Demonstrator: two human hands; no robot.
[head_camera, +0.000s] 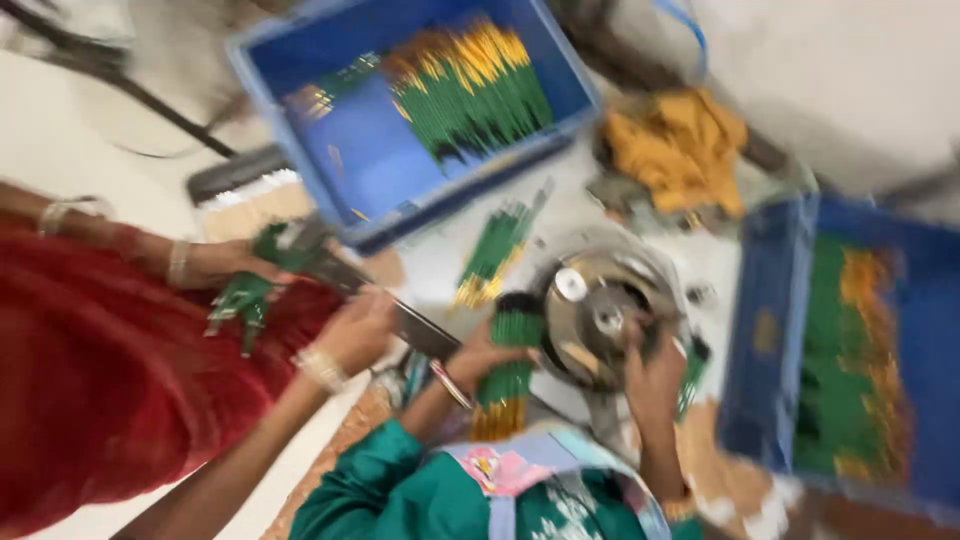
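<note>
head view, heavily motion-blurred. the left hand (482, 352) is closed around a bundle of green pencils (508, 372), held upright-ish with the yellow-gold ends toward the body, seemingly so the dark tips sit level just beside the round metal machine (598, 312). the right hand (652, 372) rests on the machine's near rim with fingers curled; whether it pinches anything i cannot tell, though a few green sticks show just beside it on the right.

a loose bunch of the same pencils (492, 256) lies on the white work surface (440, 262) between the machine and the far blue crate (352, 152), near to hand. that crate holds a fanned stack of pencils, gold ends up. a second blue crate (770, 330) sits at the right, also lined with green and gold sticks, so stock flanks the machine on both sides. a crumpled yellow cloth (680, 148) lies beyond the machine.

at left a co-worker in red (90, 380) works over green pieces with both hands; details blurred.
</note>
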